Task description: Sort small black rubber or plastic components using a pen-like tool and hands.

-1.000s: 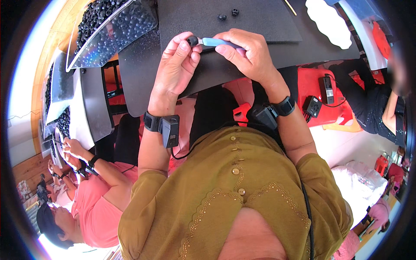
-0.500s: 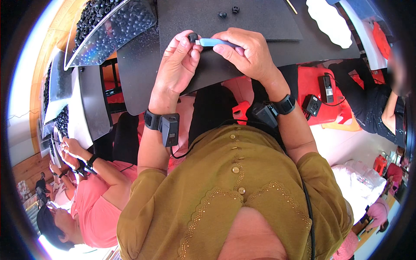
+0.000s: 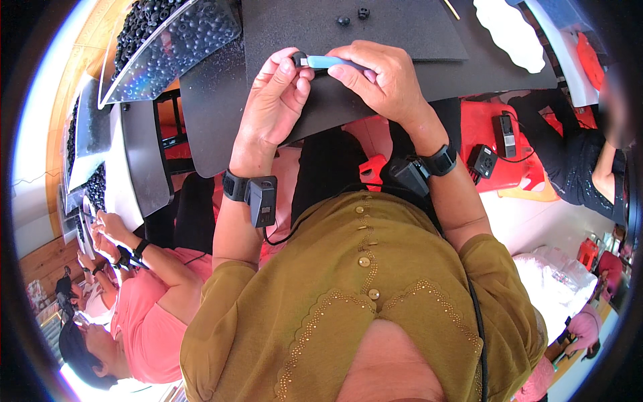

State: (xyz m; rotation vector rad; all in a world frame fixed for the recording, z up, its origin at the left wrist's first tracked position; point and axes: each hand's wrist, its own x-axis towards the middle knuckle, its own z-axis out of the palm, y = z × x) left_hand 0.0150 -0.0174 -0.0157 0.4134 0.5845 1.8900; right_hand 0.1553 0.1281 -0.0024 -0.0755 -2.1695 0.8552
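Note:
Pinched between the thumb and fingers of my left hand is a small round black part, which looks like rubber or plastic. My right hand is closed round a slim blue-handled knife, the handle pointing left. Its short pale blade meets the right side of the black part; the exact contact is too small to make out. Both hands are above the near edge of a dark mat. Two similar loose black parts, one of them round and one with holes, lie on the mat beyond my hands.
A clear bin heaped with black parts stands at the far left of the dark table. A white irregular sheet and a thin stick lie far right. Co-workers sit at left and right; a red stool stands at right.
The knife's tip has shifted slightly upward against the black part. My left hand keeps its grip and has hardly moved.

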